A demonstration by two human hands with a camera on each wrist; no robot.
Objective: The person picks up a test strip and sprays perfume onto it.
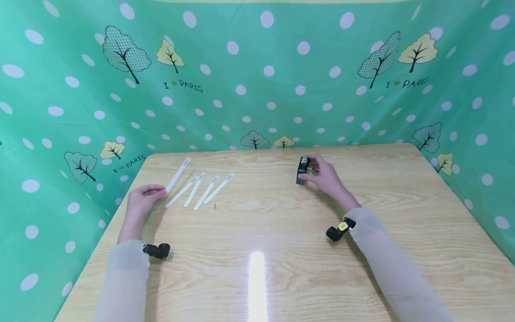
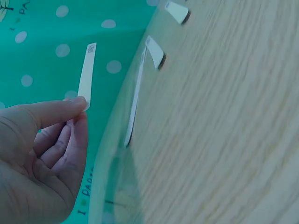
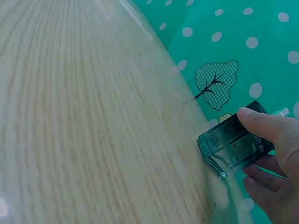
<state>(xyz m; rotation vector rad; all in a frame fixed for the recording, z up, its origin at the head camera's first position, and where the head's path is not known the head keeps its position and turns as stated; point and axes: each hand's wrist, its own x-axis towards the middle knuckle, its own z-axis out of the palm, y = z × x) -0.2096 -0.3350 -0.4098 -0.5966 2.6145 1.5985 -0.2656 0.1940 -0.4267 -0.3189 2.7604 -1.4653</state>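
Left hand (image 1: 141, 200) at the near left of the table (image 1: 281, 250), pinching one paper strip (image 1: 177, 175) by its end. Four more strips (image 1: 201, 190) lying just beside. Farther off, right hand (image 1: 326, 176) gripping a small dark bottle (image 1: 302, 170), upright on the wood.

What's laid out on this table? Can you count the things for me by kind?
White paper strips: 5, one pinched in the left hand at, four lying on the table around.
Dark glass bottles: 1, held in the right hand at.
Total: 6.
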